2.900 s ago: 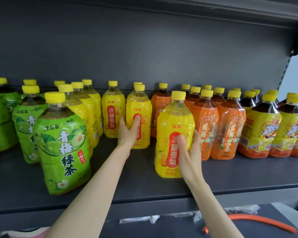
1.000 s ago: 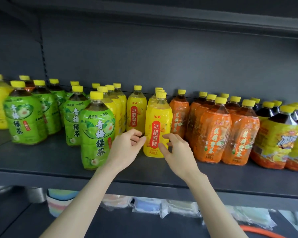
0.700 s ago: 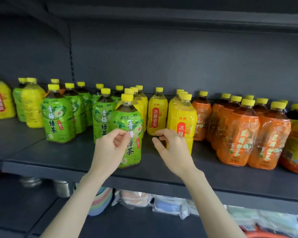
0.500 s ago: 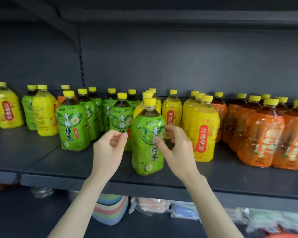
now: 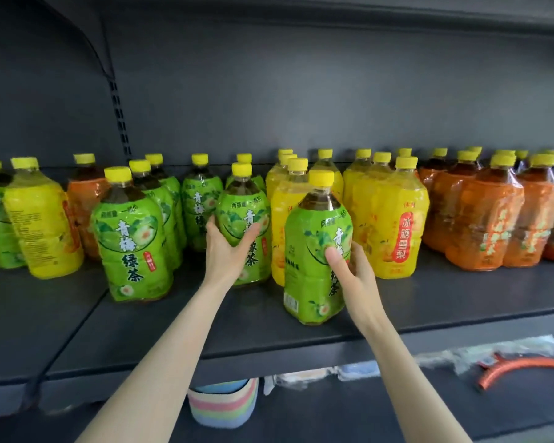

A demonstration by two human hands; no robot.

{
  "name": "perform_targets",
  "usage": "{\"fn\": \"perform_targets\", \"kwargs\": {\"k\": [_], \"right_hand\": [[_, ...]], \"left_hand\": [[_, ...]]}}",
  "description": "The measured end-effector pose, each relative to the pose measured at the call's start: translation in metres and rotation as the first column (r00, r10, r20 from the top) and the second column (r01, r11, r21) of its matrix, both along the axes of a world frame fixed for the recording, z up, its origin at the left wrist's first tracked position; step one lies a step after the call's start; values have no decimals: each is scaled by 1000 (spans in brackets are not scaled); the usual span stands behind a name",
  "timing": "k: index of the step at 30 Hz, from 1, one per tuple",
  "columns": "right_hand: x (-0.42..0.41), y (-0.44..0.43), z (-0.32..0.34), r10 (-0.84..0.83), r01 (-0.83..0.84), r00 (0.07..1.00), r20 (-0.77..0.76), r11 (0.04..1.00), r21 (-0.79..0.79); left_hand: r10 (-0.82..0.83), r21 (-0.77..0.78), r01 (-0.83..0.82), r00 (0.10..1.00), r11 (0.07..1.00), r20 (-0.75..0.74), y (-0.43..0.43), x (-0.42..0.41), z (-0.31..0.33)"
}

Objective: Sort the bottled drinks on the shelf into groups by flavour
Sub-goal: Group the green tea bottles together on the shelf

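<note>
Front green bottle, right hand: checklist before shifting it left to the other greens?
1. Grip of right hand on front green bottle, thumb across label: ok.
2. Hold of left hand on second green bottle: ok.
3. Bare shelf between front bottle and green group at left: ok.
4. Its yellow cap on: ok.
5. Its base off the shelf: cannot tell.
6. Left end sorted: not ok; a yellow bottle and an orange bottle stand among greens.

Arms outstretched; left hand [image 5: 229, 247], right hand [image 5: 352, 270] each in curled grip.
</note>
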State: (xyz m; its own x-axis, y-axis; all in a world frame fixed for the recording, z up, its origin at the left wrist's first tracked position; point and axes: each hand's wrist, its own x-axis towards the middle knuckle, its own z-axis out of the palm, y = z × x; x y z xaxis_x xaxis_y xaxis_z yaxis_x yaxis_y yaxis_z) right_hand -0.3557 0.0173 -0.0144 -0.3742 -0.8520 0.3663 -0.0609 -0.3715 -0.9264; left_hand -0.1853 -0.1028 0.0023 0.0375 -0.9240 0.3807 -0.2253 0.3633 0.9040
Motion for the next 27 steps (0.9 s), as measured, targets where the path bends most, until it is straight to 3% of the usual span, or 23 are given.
{"fn": "perform_targets", "kwargs": {"k": [4, 10, 15, 22, 27], "right_hand": [[-1, -1, 0, 11, -12, 998, -63, 1000, -8], [16, 0, -6, 31, -32, 999, -20, 997, -72], [29, -3, -5, -56, 52, 998, -35, 992, -111], [37, -8, -4, -212, 190, 973, -91, 959, -209], [37, -11, -6, -258, 233, 961, -98, 950, -209]], "left_hand": [[-28, 0, 28, 999, 1000, -17, -3, 4, -3], [-169, 6, 169, 985, 986, -40, 3, 15, -6], [-164, 25, 164, 986, 986, 4, 9, 17, -6], [-237, 33, 251, 945, 967, -226, 3, 13, -7], [-158, 52, 185, 931, 981, -329, -14, 3, -7]]}}
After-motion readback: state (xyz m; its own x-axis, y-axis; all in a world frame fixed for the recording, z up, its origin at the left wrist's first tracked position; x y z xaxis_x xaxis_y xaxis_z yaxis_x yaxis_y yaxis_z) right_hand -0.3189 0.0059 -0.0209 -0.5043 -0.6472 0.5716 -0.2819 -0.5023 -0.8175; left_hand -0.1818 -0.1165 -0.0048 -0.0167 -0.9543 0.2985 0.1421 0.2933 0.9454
